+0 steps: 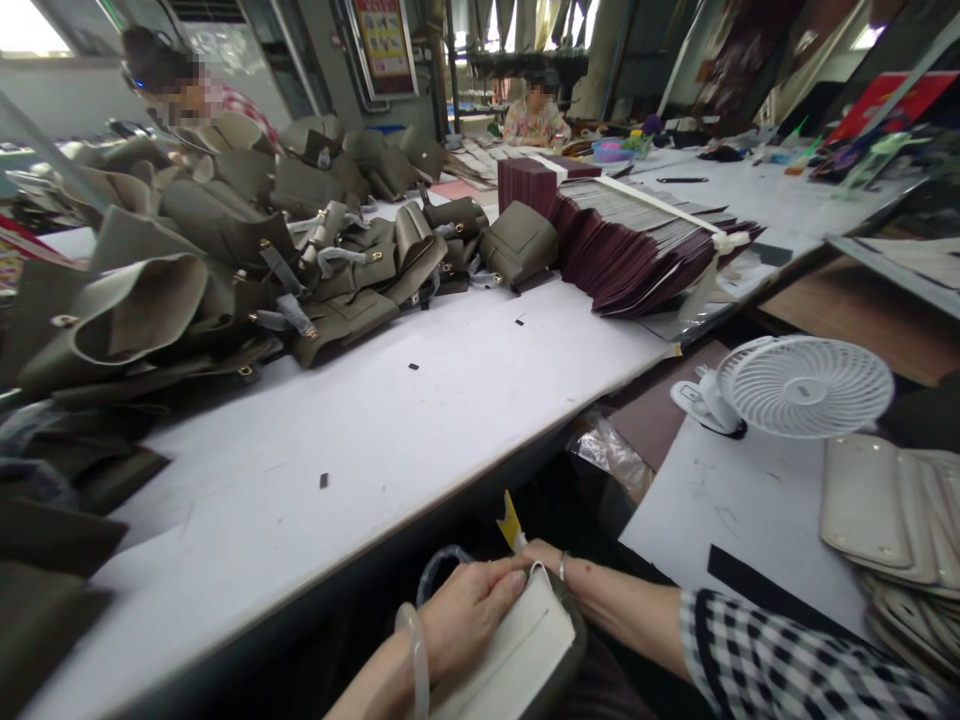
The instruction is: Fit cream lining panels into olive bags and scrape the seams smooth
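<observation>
An olive bag piece with a pale inner face (517, 650) rests at my lap, low in the view. My left hand (469, 612) is closed over its upper edge, the thumb lying along the pale side. Behind that edge is my right hand (544, 556), mostly hidden by the bag and my left hand; its fingers do not show. A yellow, notched flat piece (511, 522) with a white lower end sticks up beside the right hand; whether that hand holds it I cannot tell. A wrapped loop handle (442, 565) curves up left of my left hand.
Olive bags (345, 320) are heaped along the left of the white table (420, 430). A strapped stack of maroon sheets (622, 240) stands farther back. At right are a white fan (806, 385) and stacked pale flaps (870, 510). Two people sit across the tables.
</observation>
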A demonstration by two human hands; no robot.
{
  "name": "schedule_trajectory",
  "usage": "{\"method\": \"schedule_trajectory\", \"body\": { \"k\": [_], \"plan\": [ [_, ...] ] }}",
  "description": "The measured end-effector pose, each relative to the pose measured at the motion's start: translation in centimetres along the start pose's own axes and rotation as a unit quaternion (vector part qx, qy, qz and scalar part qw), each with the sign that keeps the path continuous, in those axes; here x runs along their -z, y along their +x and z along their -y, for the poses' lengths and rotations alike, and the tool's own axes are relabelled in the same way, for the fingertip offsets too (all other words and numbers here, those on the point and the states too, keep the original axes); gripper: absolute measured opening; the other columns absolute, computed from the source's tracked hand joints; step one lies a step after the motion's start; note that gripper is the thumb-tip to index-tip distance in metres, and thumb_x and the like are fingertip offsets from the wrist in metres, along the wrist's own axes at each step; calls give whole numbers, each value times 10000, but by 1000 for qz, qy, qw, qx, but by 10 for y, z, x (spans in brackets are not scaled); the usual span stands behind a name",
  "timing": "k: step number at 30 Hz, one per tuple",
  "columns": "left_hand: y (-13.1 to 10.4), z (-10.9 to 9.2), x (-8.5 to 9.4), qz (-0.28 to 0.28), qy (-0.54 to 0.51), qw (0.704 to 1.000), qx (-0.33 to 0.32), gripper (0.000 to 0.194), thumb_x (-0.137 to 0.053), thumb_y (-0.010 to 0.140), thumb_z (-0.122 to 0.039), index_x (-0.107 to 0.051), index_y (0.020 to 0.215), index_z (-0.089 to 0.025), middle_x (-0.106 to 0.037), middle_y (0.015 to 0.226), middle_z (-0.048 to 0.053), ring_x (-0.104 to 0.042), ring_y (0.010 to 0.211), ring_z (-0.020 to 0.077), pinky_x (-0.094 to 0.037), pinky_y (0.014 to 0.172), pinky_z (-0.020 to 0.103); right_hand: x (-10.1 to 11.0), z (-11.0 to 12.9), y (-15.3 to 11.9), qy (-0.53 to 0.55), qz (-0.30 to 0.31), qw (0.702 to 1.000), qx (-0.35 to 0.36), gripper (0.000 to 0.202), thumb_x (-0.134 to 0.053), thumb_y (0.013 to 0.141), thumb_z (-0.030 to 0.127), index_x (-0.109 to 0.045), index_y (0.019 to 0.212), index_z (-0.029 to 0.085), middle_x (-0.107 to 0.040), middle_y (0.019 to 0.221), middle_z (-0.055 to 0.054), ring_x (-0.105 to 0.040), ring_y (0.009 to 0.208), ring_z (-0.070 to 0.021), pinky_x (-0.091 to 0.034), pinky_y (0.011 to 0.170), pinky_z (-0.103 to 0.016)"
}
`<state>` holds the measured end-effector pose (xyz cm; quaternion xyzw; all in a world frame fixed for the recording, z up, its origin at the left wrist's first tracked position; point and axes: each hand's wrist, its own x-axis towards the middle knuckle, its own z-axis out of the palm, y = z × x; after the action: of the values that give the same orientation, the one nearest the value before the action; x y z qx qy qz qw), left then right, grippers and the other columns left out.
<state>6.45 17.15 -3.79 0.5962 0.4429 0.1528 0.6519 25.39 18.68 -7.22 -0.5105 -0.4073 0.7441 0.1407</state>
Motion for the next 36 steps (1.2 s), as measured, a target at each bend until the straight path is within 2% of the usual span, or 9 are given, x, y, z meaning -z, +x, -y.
{"method": "schedule_trajectory", "body": {
  "k": [4, 9, 13, 17, 22, 25, 30, 33, 36],
  "plan": [
    [-1, -2, 0, -3, 10, 1000, 16, 437, -366, 968, -477, -612, 1271, -280, -702, 1159, 4, -615, 1078, 223, -417, 1008, 336, 13, -13, -20, 37, 53, 997, 54, 267, -639, 807, 507, -683, 807, 244, -688, 959, -68, -586, 1101, -267, -488, 981, -375],
    [1, -4, -2, -26, 59, 998, -5, 399, -400, 958, -427, -643, 1234, -274, -691, 1145, 32, -604, 1074, 215, -415, 1000, 324, 17, -39, -18, 43, 88, 985, 140, 454, -551, 785, 644, -701, 958, 252, -690, 1067, -61, -501, 1255, -248, -352, 1129, -432],
    [1, -3, -7, -93, 87, 992, -16, 328, -476, 922, -366, -692, 1158, -294, -693, 1062, 24, -610, 1008, 190, -430, 926, 281, 7, -45, 5, -23, 51, 994, 95, 403, -523, 862, 587, -676, 1026, 252, -688, 1090, -60, -597, 1118, -234, -484, 988, -436],
    [-2, -4, -10, -90, 70, 993, 5, 314, -489, 904, -358, -722, 1101, -286, -727, 975, -6, -628, 898, 182, -434, 827, 266, 15, -36, 30, -99, 29, 992, 65, 373, -516, 928, 495, -633, 1034, 157, -672, 1007, -67, -647, 864, -174, -547, 795, -376],
    [-4, -5, -9, -98, 71, 992, 18, 354, -487, 889, -398, -732, 1078, -227, -734, 970, 6, -624, 881, 187, -427, 785, 265, 71, -8, 33, -178, -15, 982, 66, 444, -612, 792, 608, -564, 862, 172, -643, 763, -17, -602, 642, -145, -483, 553, -253],
    [-3, -2, -8, -90, 64, 994, 26, 369, -472, 895, -424, -727, 1074, -226, -735, 995, 6, -625, 891, 189, -430, 790, 276, 101, 19, 14, -193, 38, 979, 57, 604, -561, 705, 732, -537, 937, 174, -643, 706, -15, -587, 541, -146, -466, 491, -256],
    [0, 4, -10, -143, 31, 987, 68, 520, -572, 833, -452, -537, 1309, -246, -708, 933, 12, -588, 726, 156, -411, 625, 262, 100, 70, 0, -375, 244, 894, 35, 495, -517, 799, 615, -595, 945, 148, -674, 808, -51, -589, 581, -132, -421, 471, -219],
    [0, 5, -11, -150, 13, 987, 63, 657, -575, 837, -373, -334, 1441, -278, -701, 885, -13, -561, 687, 137, -393, 605, 252, 86, 93, 11, -460, 231, 853, 91, 281, -610, 793, 434, -632, 810, 154, -625, 693, 4, -521, 569, -108, -345, 487, -204],
    [-1, 6, -12, -154, 6, 987, 54, 752, -569, 843, -312, -193, 1493, -308, -707, 895, -23, -554, 687, 130, -394, 625, 254, 75, 107, 19, -522, 226, 811, 140, 176, -650, 752, 292, -683, 898, 200, -652, 736, 29, -553, 645, -119, -329, 546, -212]
  ]
}}
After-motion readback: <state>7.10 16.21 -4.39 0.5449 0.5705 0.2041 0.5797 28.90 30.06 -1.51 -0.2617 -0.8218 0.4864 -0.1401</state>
